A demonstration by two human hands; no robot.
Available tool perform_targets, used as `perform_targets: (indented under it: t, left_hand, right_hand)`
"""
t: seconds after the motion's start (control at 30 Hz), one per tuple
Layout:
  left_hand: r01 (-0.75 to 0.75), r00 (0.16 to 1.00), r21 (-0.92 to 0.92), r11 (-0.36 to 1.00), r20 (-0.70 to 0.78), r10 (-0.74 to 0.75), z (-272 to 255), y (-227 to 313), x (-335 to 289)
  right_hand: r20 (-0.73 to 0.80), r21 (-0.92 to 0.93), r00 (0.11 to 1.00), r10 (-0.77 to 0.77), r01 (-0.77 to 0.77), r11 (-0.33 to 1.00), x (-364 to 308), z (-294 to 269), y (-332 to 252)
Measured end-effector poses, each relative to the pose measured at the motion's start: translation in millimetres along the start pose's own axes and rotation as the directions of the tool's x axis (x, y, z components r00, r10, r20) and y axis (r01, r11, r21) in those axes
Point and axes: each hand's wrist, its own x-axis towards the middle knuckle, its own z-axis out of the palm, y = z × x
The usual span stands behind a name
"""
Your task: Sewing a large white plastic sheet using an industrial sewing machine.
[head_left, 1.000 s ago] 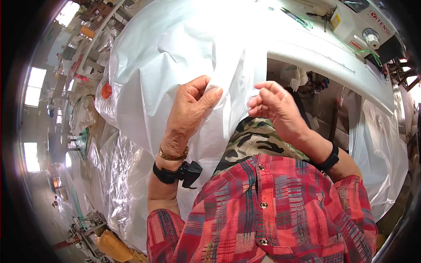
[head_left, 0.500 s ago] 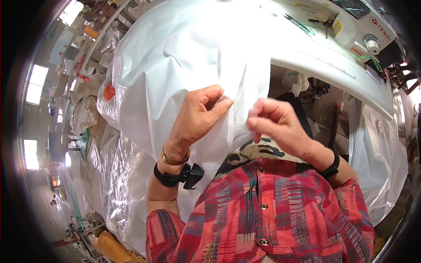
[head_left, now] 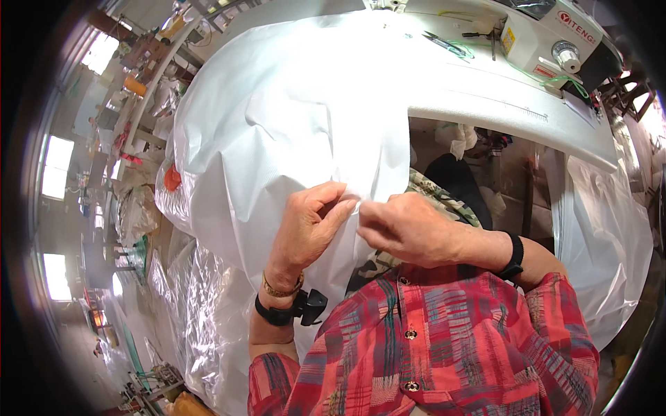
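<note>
A large sheet of white, slightly shiny material [head_left: 277, 132] drapes over the table and down across my lap. My left hand [head_left: 309, 225] pinches the near part of this sheet between thumb and forefinger. Close by its fingertips, my right hand [head_left: 413, 229] is closed with its fingers curled in. Some blur and the turned-down fingers hide what, if anything, the right hand holds. Both hands are over my lap, just below the sheet's hanging strip.
A white sewing machine [head_left: 555, 45] stands at the far right on the pale tabletop [head_left: 479, 97]. Thread snips [head_left: 447, 47] lie near it. An open gap in the table is right of the sheet. Clear plastic wrapping [head_left: 208, 312] hangs at the left, translucent sheeting [head_left: 600, 236] at the right.
My right hand has moved left and its fingertips now come close to the left hand's. Both hands sit lower in the view, nearer my body. The view has shifted slightly.
</note>
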Motion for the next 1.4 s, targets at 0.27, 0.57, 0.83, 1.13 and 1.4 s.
perform_targets:
  t: [0.27, 0.57, 0.83, 1.13, 1.4]
  left_hand:
    - [0.084, 0.996, -0.186, 0.979, 0.032, -0.079, 5.8, -17.3, -3.9]
    - [0.244, 0.969, -0.402, 0.882, 0.143, -0.203, 3.5, -12.5, -4.8]
    - [0.274, 0.961, -0.521, 0.809, 0.114, -0.252, 10.4, -15.1, 3.7]
    - [0.079, 0.979, 0.383, 0.92, -0.204, 0.0, -35.4, 3.0, 6.9]
    - [-0.24, 0.95, 0.497, 0.834, -0.056, 0.307, -26.5, 44.1, 18.7]
  right_hand:
    - [-0.074, -0.234, 0.932, -0.355, 0.33, 0.915, 13.5, 4.4, -5.3]
    - [0.148, -0.198, 0.947, -0.285, 0.311, 0.93, 16.8, 11.2, 4.8]
    - [0.231, -0.341, 0.927, -0.295, 0.361, 0.868, 20.2, 10.6, 0.2]
    - [-0.651, 0.103, 0.757, -0.044, 0.146, 0.984, 44.3, 2.9, 22.0]
    - [-0.133, -0.036, 0.987, -0.086, 0.082, 0.996, 89.2, 80.5, 43.9]
